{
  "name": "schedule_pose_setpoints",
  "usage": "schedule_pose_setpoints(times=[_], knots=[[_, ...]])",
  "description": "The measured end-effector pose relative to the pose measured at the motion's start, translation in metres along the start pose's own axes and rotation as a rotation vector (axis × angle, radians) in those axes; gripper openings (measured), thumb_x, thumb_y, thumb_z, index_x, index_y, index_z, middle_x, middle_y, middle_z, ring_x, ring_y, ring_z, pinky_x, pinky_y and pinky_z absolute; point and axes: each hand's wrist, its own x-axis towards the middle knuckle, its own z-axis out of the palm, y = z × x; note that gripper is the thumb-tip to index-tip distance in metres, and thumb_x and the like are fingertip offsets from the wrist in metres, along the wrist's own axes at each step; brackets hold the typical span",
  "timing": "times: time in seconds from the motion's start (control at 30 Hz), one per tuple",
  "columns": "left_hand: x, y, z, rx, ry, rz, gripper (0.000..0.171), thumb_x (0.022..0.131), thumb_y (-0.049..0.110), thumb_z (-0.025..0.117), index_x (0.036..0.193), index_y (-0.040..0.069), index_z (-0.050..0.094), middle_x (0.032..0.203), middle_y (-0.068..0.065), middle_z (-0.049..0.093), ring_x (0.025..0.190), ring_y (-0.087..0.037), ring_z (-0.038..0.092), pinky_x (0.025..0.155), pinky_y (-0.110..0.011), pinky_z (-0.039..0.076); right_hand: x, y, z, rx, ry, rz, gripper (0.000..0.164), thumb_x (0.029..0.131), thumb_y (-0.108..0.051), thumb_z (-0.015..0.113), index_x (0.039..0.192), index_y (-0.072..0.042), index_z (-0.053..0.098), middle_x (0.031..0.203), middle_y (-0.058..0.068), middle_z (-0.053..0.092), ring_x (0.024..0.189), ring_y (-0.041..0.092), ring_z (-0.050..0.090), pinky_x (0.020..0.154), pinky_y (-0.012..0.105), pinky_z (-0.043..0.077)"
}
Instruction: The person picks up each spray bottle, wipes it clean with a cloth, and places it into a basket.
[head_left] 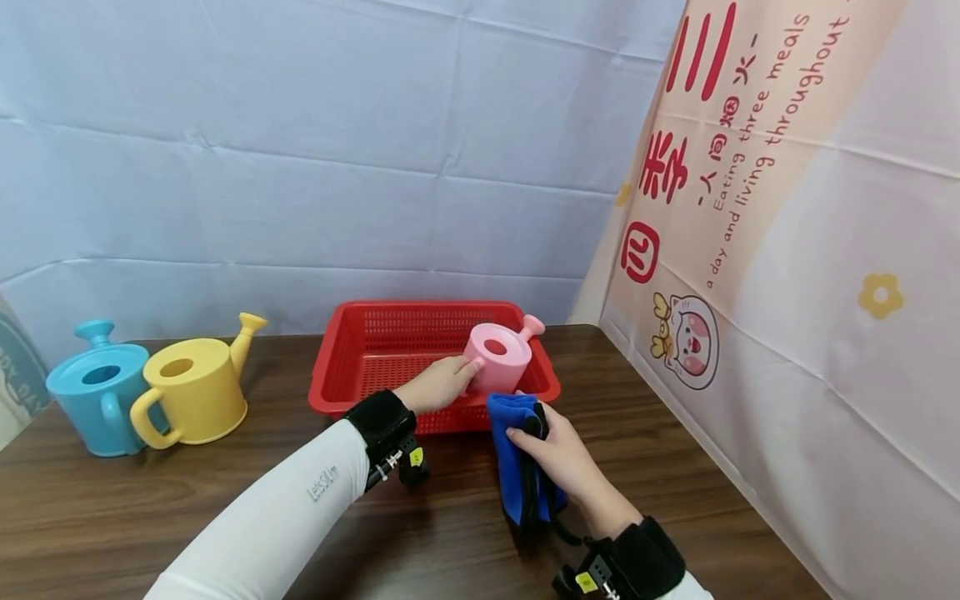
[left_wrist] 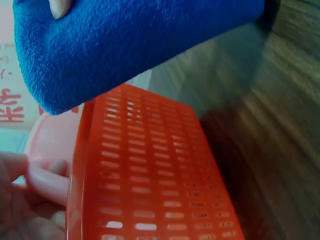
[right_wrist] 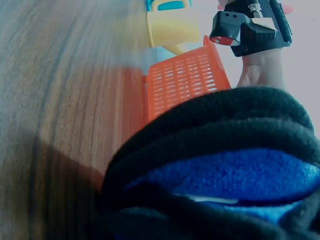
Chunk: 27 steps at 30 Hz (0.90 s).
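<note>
Pink watering can (head_left: 504, 372): we see it at the 3 o'clock end of the red basket (head_left: 337, 333), spout toward 1 o'clock; whether its base touches the floor of the basket, we cannot tell. Our left hand (head_left: 441, 384) grasps its handle. Between 5 and 6 o'clock from the can, our right hand (head_left: 564, 454) grips a blue cloth bundle (head_left: 510, 454) with black edging. Around 9 o'clock from the basket we find a yellow watering can (head_left: 198, 398), then a light-blue one (head_left: 84, 410) just beside it.
</note>
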Motion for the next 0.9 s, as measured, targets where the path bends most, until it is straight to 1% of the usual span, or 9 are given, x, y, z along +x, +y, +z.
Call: schedule_pose_setpoints(times=[0.2,0.33,0.43,0.53,0.6,0.7,0.77,0.83,0.9], knots=[[-0.002,0.001,0.001,0.227,-0.067,-0.016,0.042,0.103,0.029,0.033,0.073,0.007,0.053,0.063,-0.003,0.043,0.060,-0.017,0.044,0.069,-0.032,0.040,0.001,0.001,0.001,-0.027,-0.026,-0.032,0.055,0.089,-0.019,0.062,0.138,-0.004,0.042,0.140,0.013,0.042,0.112,0.033,0.052,0.090,0.055,0.042],[-0.002,0.000,0.005,0.390,-0.074,-0.020,0.044,0.103,0.029,0.033,0.069,0.009,0.052,0.066,-0.004,0.045,0.066,-0.020,0.050,0.074,-0.034,0.042,0.000,0.000,0.001,-0.041,-0.022,-0.045,0.056,0.089,-0.019,0.062,0.138,-0.002,0.041,0.142,0.014,0.040,0.112,0.033,0.052,0.089,0.054,0.042],[-0.003,-0.002,0.007,0.511,-0.051,-0.049,0.041,0.102,0.031,0.034,0.076,0.011,0.059,0.077,-0.005,0.055,0.081,-0.021,0.058,0.077,-0.036,0.046,0.000,0.000,0.002,-0.040,-0.023,-0.045,0.056,0.089,-0.018,0.062,0.138,-0.003,0.041,0.142,0.013,0.041,0.112,0.032,0.052,0.090,0.054,0.042],[-0.006,-0.006,0.007,0.580,-0.029,-0.091,0.040,0.102,0.034,0.034,0.088,0.012,0.064,0.092,-0.006,0.061,0.096,-0.021,0.059,0.081,-0.039,0.048,0.002,0.001,0.005,-0.033,-0.030,-0.041,0.055,0.089,-0.017,0.062,0.139,-0.004,0.041,0.142,0.012,0.041,0.113,0.032,0.051,0.091,0.055,0.041],[-0.008,-0.010,0.006,0.581,-0.013,-0.105,0.039,0.101,0.035,0.035,0.097,0.011,0.065,0.098,-0.006,0.062,0.101,-0.022,0.059,0.083,-0.040,0.048,0.002,0.002,0.007,-0.041,-0.027,-0.043,0.055,0.089,-0.016,0.063,0.138,-0.004,0.042,0.142,0.012,0.041,0.113,0.032,0.051,0.092,0.055,0.040],[-0.015,-0.013,0.004,0.542,0.017,-0.111,0.040,0.101,0.036,0.036,0.104,0.010,0.066,0.096,-0.005,0.063,0.098,-0.021,0.059,0.084,-0.039,0.048,0.003,0.002,0.008,-0.059,-0.016,-0.045,0.054,0.089,-0.016,0.063,0.137,-0.004,0.043,0.141,0.011,0.042,0.111,0.031,0.052,0.092,0.054,0.041],[-0.021,-0.015,0.000,0.513,0.060,-0.098,0.038,0.100,0.036,0.039,0.106,0.010,0.066,0.095,-0.004,0.062,0.095,-0.020,0.059,0.084,-0.038,0.048,0.003,0.002,0.009,-0.075,-0.005,-0.044,0.054,0.089,-0.017,0.064,0.137,-0.005,0.044,0.140,0.011,0.044,0.110,0.030,0.053,0.092,0.053,0.041],[-0.031,-0.016,-0.006,0.492,0.119,-0.066,0.034,0.099,0.034,0.043,0.109,0.010,0.065,0.100,-0.004,0.062,0.097,-0.020,0.058,0.086,-0.038,0.047,0.002,0.002,0.008,-0.094,0.009,-0.041,0.054,0.089,-0.018,0.064,0.137,-0.004,0.044,0.139,0.012,0.045,0.107,0.029,0.053,0.090,0.053,0.042],[-0.044,-0.020,-0.013,0.467,0.198,-0.027,0.032,0.097,0.031,0.046,0.112,0.010,0.064,0.109,-0.006,0.061,0.102,-0.020,0.057,0.089,-0.038,0.046,0.001,0.002,0.006,-0.110,0.023,-0.033,0.055,0.089,-0.019,0.064,0.138,-0.005,0.043,0.139,0.012,0.045,0.107,0.029,0.053,0.089,0.053,0.043]])
